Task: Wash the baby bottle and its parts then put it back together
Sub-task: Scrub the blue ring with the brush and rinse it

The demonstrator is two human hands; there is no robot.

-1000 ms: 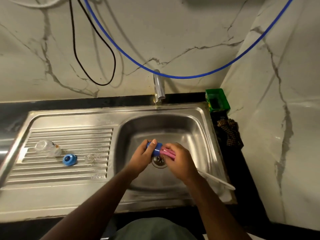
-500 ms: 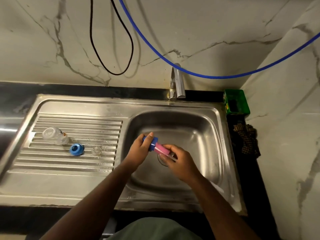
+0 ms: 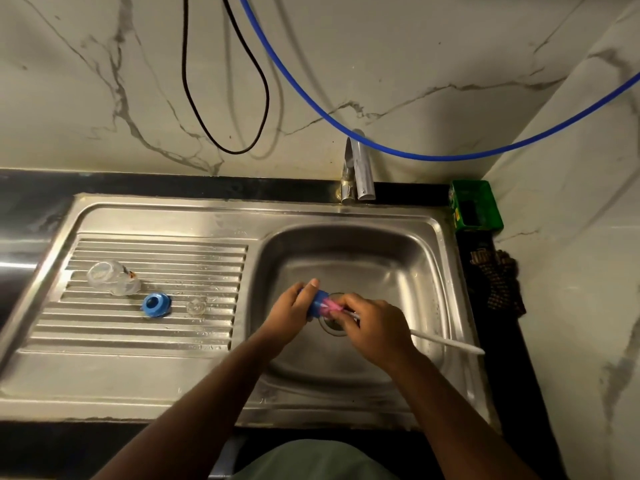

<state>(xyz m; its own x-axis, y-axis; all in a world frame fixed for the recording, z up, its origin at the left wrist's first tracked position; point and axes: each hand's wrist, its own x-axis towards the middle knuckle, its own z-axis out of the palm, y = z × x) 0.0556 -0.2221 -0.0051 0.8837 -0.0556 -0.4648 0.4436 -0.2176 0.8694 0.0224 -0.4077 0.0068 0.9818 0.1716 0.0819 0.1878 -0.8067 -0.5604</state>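
Over the sink basin [image 3: 408,271], my left hand [image 3: 292,308] grips a blue bottle cap [image 3: 317,303]. My right hand [image 3: 375,327] holds a bottle brush; its pink head [image 3: 330,305] is pushed into the cap and its white handle [image 3: 450,342] sticks out to the right. On the ribbed drainboard [image 3: 156,337] to the left lie the clear bottle body [image 3: 112,277] on its side, a blue collar ring [image 3: 156,304] and a clear nipple [image 3: 196,306].
A steel tap [image 3: 358,168] stands at the back of the basin, no water visible. A green box [image 3: 476,209] and a dark cloth [image 3: 498,282] sit on the black counter at the right. A blue hose [image 3: 433,155] and a black cable [image 3: 235,150] hang on the marble wall.
The camera has shifted, so the sink sits further right in view. The pink brush head has gone deeper into the blue cap. Parts on the drainboard have not moved.
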